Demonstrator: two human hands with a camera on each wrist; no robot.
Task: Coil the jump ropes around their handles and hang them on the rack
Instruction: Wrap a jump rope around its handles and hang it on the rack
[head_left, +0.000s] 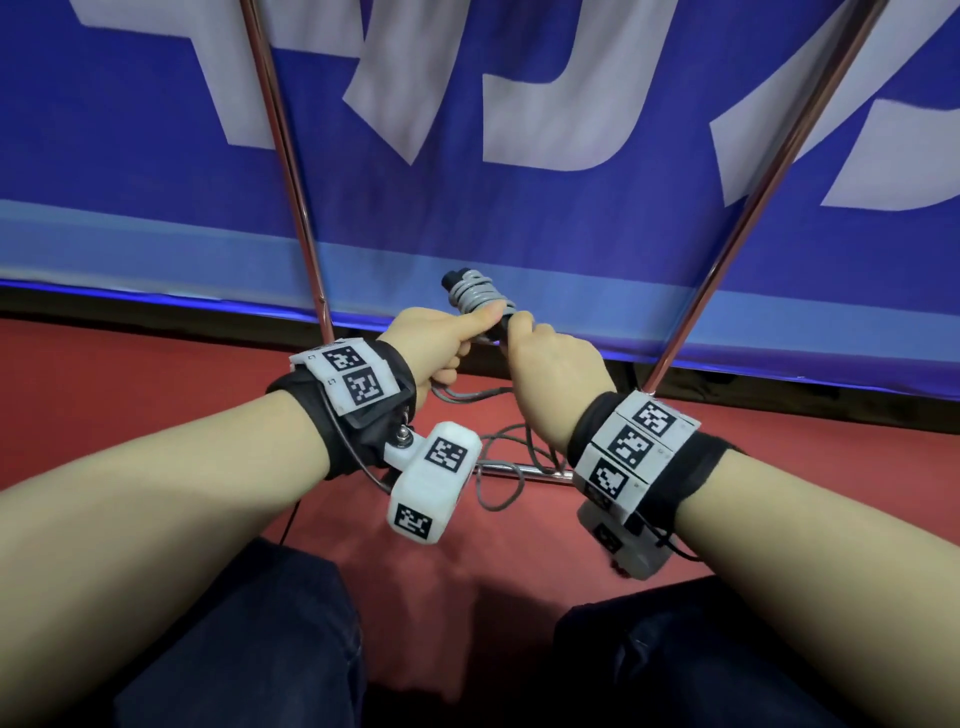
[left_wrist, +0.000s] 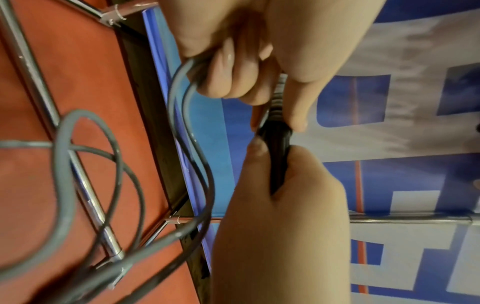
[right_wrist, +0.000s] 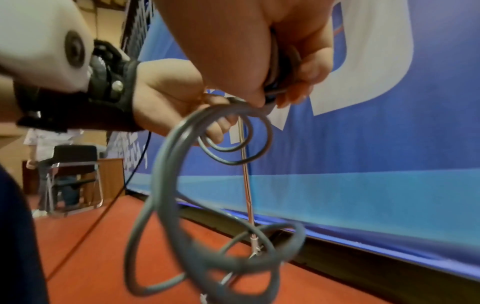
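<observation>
At frame centre in the head view, the black cylindrical jump-rope handle (head_left: 485, 306), part-wound with grey plastic cord (head_left: 475, 292), is clasped by the left hand (head_left: 434, 345). Its long axis points up-left. The loose cord is pinched by the right hand (head_left: 550, 376) and trails below both.

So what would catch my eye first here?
Probably the two hands meeting mid-frame: the left hand and right hand both hold black handles half wound with grey rope. Below them, loose rope loops hang down to the red floor, before a big blue banner.
</observation>
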